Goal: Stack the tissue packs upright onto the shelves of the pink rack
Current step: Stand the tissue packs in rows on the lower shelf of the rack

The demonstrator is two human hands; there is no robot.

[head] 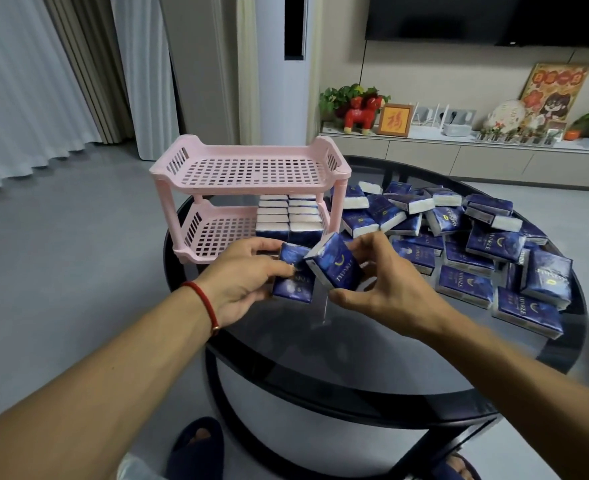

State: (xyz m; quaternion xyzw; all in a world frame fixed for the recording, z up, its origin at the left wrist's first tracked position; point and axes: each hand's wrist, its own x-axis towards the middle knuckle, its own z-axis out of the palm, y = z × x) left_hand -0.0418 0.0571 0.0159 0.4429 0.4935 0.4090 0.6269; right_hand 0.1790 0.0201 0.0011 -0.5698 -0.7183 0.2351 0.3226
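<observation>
left hand (243, 277) pinches dark-blue tissue pack (291, 280) | right hand (386, 280) grips second tilted pack (336, 263) | near two-tier pink plastic rack (248, 199)

- A home living room.
- Wall-mounted television (490, 19) above a low media cabinet (459, 157) holding ornaments.
- Long curtains (43, 81); round glass bench (355, 358).

The left hand (241, 278) covers part of its tissue pack (292, 280), which the right-hand pack (334, 265) overlaps. The rear rows of the shelved packs (289, 216) sit behind the pink rack (251, 168) top tier. The television (487, 19) is cut off by the frame's upper edge.
</observation>
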